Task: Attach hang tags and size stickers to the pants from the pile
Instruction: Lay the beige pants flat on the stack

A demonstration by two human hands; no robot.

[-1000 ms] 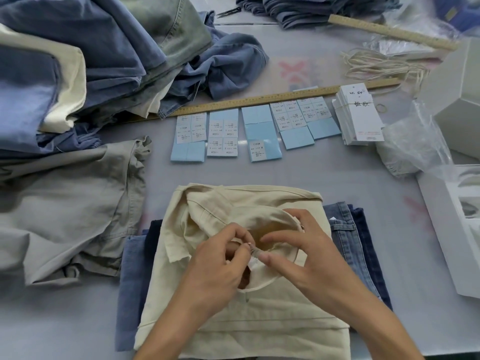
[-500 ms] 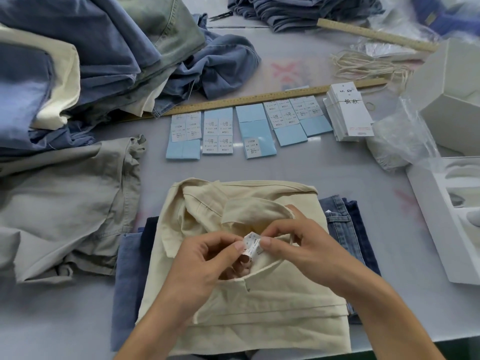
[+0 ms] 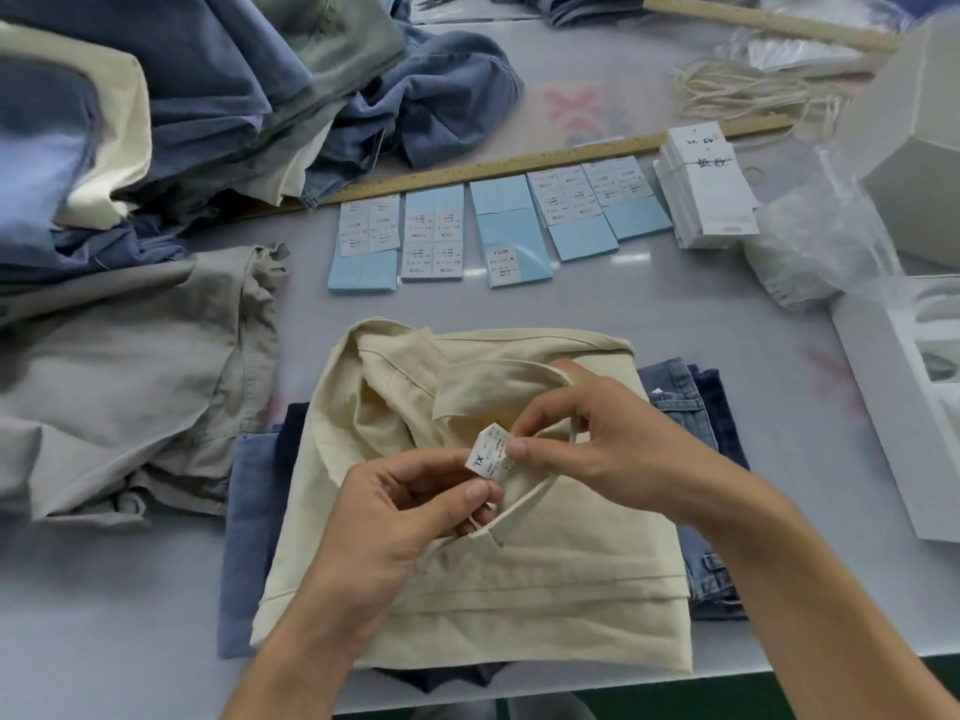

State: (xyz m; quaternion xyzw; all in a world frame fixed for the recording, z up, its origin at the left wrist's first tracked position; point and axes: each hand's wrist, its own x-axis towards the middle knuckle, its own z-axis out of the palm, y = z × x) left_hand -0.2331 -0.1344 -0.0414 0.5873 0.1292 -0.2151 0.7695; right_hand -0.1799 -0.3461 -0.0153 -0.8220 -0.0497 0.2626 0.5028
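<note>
Folded cream pants (image 3: pixel 545 574) lie on top of a stack of blue pants at the table's near edge. A small white size label (image 3: pixel 490 453) reading XL sticks up from the open waistband. My left hand (image 3: pixel 395 532) pinches its lower corner between thumb and forefinger. My right hand (image 3: pixel 597 439) pinches its right edge. Sheets of size stickers (image 3: pixel 436 236) on blue backing lie in a row beyond the pants. A stack of white hang tags (image 3: pixel 706 189) sits at the row's right end.
A heap of blue, cream and olive pants (image 3: pixel 197 96) fills the far left; grey pants (image 3: pixel 130 376) lie spread at left. A wooden ruler (image 3: pixel 467 174) runs behind the stickers. Cord loops (image 3: pixel 753 90), a plastic bag (image 3: pixel 815 241) and white boxes (image 3: pixel 909 407) crowd the right.
Both hands pulled the label out of the waistband and raised it, so its XL print now faces me. The waistband has opened wider.
</note>
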